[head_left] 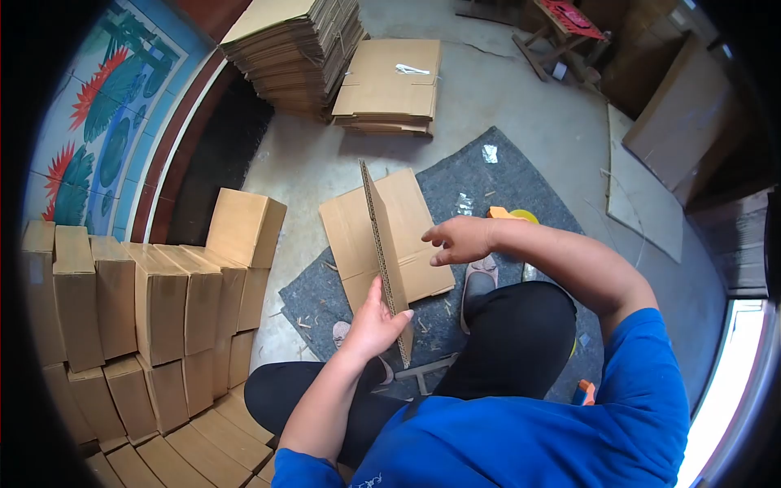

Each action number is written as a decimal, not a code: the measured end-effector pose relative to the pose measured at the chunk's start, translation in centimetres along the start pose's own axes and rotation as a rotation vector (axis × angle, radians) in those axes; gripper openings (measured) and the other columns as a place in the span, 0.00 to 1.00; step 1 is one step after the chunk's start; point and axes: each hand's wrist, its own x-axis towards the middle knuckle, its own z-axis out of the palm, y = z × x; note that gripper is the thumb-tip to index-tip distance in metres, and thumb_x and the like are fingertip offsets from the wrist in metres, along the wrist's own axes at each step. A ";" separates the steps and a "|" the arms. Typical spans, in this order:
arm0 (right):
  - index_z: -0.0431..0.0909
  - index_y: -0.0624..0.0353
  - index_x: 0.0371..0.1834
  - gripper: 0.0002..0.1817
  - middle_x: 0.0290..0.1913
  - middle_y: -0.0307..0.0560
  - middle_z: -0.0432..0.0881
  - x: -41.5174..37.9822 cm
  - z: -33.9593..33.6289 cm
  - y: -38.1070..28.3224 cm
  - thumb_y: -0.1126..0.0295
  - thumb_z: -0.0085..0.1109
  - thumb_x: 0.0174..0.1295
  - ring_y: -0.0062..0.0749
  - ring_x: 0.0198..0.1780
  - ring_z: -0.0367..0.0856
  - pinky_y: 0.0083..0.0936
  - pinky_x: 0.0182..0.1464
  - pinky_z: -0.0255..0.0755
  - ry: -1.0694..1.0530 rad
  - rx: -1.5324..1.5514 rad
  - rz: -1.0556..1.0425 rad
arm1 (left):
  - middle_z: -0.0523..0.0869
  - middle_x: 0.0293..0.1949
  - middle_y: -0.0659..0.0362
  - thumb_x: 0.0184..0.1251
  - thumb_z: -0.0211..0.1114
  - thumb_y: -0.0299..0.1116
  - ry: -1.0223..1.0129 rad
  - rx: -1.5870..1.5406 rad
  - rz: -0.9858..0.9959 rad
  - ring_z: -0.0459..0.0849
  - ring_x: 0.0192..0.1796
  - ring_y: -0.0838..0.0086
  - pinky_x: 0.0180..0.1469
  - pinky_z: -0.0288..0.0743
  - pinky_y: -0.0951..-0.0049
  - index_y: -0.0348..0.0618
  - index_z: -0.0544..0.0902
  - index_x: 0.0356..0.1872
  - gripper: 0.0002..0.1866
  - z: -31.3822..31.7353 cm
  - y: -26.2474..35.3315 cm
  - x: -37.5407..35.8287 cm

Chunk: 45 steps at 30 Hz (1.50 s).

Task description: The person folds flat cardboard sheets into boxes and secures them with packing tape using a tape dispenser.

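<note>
**Cardboard sheet held on edge above a grey mat**

Cardboard fills most of this view from a head-worn camera, looking down at a seated person in a blue top and black trousers. The left hand (376, 319) grips the near edge of a flat cardboard sheet (382, 256), with the thumb on one face and the fingers on the other. That sheet stands upright on its edge, so mainly its corrugated edge is visible, running away from the person. The right hand (457, 241) hovers just to the right of the sheet with its fingers loosely curled; it holds nothing, and whether a fingertip touches the cardboard cannot be told. The two hands are apart, one on each side of the sheet.

Behind the upright sheet, a folded flat carton (423, 244) lies on a grey felt mat (488, 183) spread over a concrete floor. The person's shoes rest on the mat near the carton.

To the left, assembled cardboard boxes (154, 301) are stacked in rows, with one box (244, 226) sitting on top. At the top of the view stands a tall stack of flat cardboard (297, 45), with a lower pile of flattened cartons (390, 85) just beside it.
</note>
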 end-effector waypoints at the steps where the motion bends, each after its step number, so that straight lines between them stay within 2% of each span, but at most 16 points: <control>1: 0.68 0.64 0.70 0.38 0.61 0.60 0.79 -0.5 -0.7 -2.1 0.48 0.62 0.63 0.51 0.64 0.77 0.37 0.66 0.70 0.012 -0.056 -0.030 | 0.79 0.24 0.59 0.60 0.72 0.37 -0.095 -0.008 -0.062 0.82 0.27 0.72 0.31 0.76 0.71 0.33 0.51 0.76 0.49 -0.1 0.7 0.2; 3: 0.71 0.69 0.66 0.38 0.59 0.63 0.80 -0.4 -1.0 -5.5 0.45 0.58 0.65 0.53 0.62 0.78 0.37 0.65 0.70 0.047 -0.148 -0.061 | 0.81 0.25 0.57 0.60 0.73 0.41 -0.142 -0.121 -0.083 0.83 0.28 0.71 0.32 0.78 0.70 0.34 0.52 0.76 0.49 -0.6 0.8 1.1; 5: 0.73 0.69 0.64 0.39 0.58 0.64 0.81 1.5 0.5 -6.8 0.42 0.53 0.67 0.54 0.62 0.78 0.38 0.65 0.70 0.098 -0.170 0.064 | 0.80 0.22 0.59 0.65 0.70 0.41 -0.157 0.057 0.065 0.80 0.23 0.76 0.23 0.76 0.72 0.31 0.41 0.77 0.53 -1.2 -0.2 2.7; 9: 0.82 0.69 0.52 0.40 0.54 0.66 0.83 3.9 4.0 -7.4 0.37 0.46 0.68 0.55 0.58 0.81 0.42 0.62 0.72 0.156 -0.102 0.163 | 0.83 0.30 0.57 0.72 0.61 0.48 -0.221 0.113 0.021 0.83 0.31 0.76 0.38 0.78 0.72 0.34 0.69 0.64 0.30 -3.4 1.1 2.5; 12: 0.83 0.67 0.52 0.39 0.52 0.66 0.83 3.9 4.4 -8.2 0.36 0.45 0.68 0.56 0.57 0.81 0.41 0.61 0.73 0.131 -0.102 0.128 | 0.87 0.43 0.45 0.70 0.62 0.50 -0.165 0.090 0.137 0.88 0.43 0.63 0.47 0.80 0.65 0.35 0.74 0.62 0.30 -2.9 -1.2 3.8; 17: 0.82 0.69 0.49 0.40 0.49 0.64 0.84 5.9 4.1 -6.3 0.34 0.50 0.65 0.53 0.53 0.83 0.39 0.58 0.74 0.121 -0.097 0.085 | 0.83 0.40 0.59 0.72 0.62 0.51 -0.240 -0.226 -0.065 0.81 0.37 0.78 0.37 0.78 0.76 0.43 0.72 0.65 0.29 -2.5 -0.8 2.8; 18: 0.85 0.60 0.51 0.40 0.41 0.59 0.86 7.2 4.0 -5.2 0.30 0.54 0.60 0.42 0.43 0.86 0.36 0.42 0.79 0.034 0.033 0.148 | 0.82 0.39 0.61 0.74 0.61 0.49 -0.272 -0.306 -0.094 0.80 0.35 0.81 0.36 0.77 0.80 0.43 0.71 0.65 0.27 -2.8 -1.4 2.9; 20: 0.85 0.63 0.49 0.40 0.36 0.52 0.85 7.0 4.4 -5.2 0.31 0.57 0.59 0.34 0.39 0.85 0.32 0.34 0.77 0.056 0.226 0.107 | 0.83 0.43 0.61 0.73 0.63 0.50 -0.304 -0.387 -0.147 0.82 0.38 0.80 0.39 0.81 0.77 0.46 0.70 0.66 0.28 -3.4 -2.2 3.1; 26: 0.78 0.60 0.61 0.45 0.48 0.50 0.82 7.2 5.3 -5.7 0.28 0.59 0.56 0.36 0.42 0.85 0.31 0.39 0.79 0.055 0.345 0.111 | 0.83 0.49 0.59 0.70 0.64 0.56 -0.419 -0.636 -0.193 0.85 0.44 0.69 0.54 0.80 0.57 0.46 0.73 0.61 0.29 -4.6 -4.0 2.5; 30: 0.77 0.66 0.61 0.45 0.46 0.51 0.83 7.2 5.2 -6.3 0.32 0.61 0.58 0.38 0.41 0.85 0.33 0.38 0.79 0.086 0.370 0.119 | 0.83 0.51 0.56 0.71 0.61 0.57 -0.383 -0.668 -0.156 0.85 0.46 0.68 0.48 0.83 0.60 0.45 0.73 0.62 0.29 -5.5 -4.6 1.9; 32: 0.74 0.69 0.63 0.41 0.40 0.52 0.84 7.5 5.5 -6.2 0.42 0.65 0.58 0.39 0.36 0.86 0.32 0.36 0.79 0.200 0.362 0.124 | 0.84 0.47 0.55 0.75 0.58 0.51 -0.203 -0.523 -0.125 0.86 0.45 0.67 0.48 0.83 0.61 0.40 0.76 0.56 0.24 -5.2 -3.5 0.9; 33: 0.74 0.75 0.58 0.34 0.37 0.56 0.85 5.9 4.8 -8.3 0.56 0.64 0.56 0.39 0.32 0.87 0.32 0.35 0.80 0.243 0.316 0.087 | 0.86 0.44 0.50 0.76 0.55 0.48 -0.061 -0.375 -0.096 0.87 0.44 0.62 0.48 0.82 0.59 0.37 0.79 0.50 0.22 -4.6 -3.3 0.9; 34: 0.74 0.75 0.54 0.31 0.38 0.59 0.85 6.0 4.7 -8.9 0.59 0.61 0.55 0.40 0.32 0.87 0.33 0.36 0.81 0.238 0.208 0.128 | 0.87 0.41 0.46 0.76 0.53 0.45 0.080 -0.227 -0.068 0.88 0.42 0.56 0.48 0.82 0.57 0.34 0.81 0.45 0.21 -4.1 -3.3 1.0; 35: 0.74 0.76 0.51 0.27 0.39 0.63 0.86 6.1 4.7 -9.3 0.62 0.59 0.54 0.41 0.32 0.87 0.33 0.36 0.81 0.233 0.099 0.169 | 0.86 0.33 0.38 0.72 0.54 0.43 0.411 0.183 0.231 0.86 0.40 0.44 0.48 0.78 0.54 0.31 0.83 0.35 0.21 -2.7 -6.7 3.5; 40: 0.68 0.76 0.52 0.26 0.49 0.70 0.82 1.2 3.8 -11.1 0.65 0.55 0.57 0.59 0.55 0.81 0.43 0.57 0.75 0.245 -0.197 0.133 | 0.84 0.36 0.33 0.70 0.50 0.40 0.655 0.174 0.140 0.83 0.45 0.38 0.53 0.75 0.47 0.28 0.82 0.34 0.21 -4.7 -6.0 3.8; 45: 0.64 0.73 0.58 0.27 0.51 0.70 0.81 -1.8 5.8 -10.1 0.67 0.54 0.58 0.59 0.57 0.80 0.43 0.60 0.73 0.210 -0.160 0.203 | 0.85 0.38 0.34 0.70 0.50 0.39 0.706 0.229 0.171 0.84 0.45 0.39 0.53 0.76 0.48 0.29 0.83 0.36 0.20 -4.5 -4.8 5.0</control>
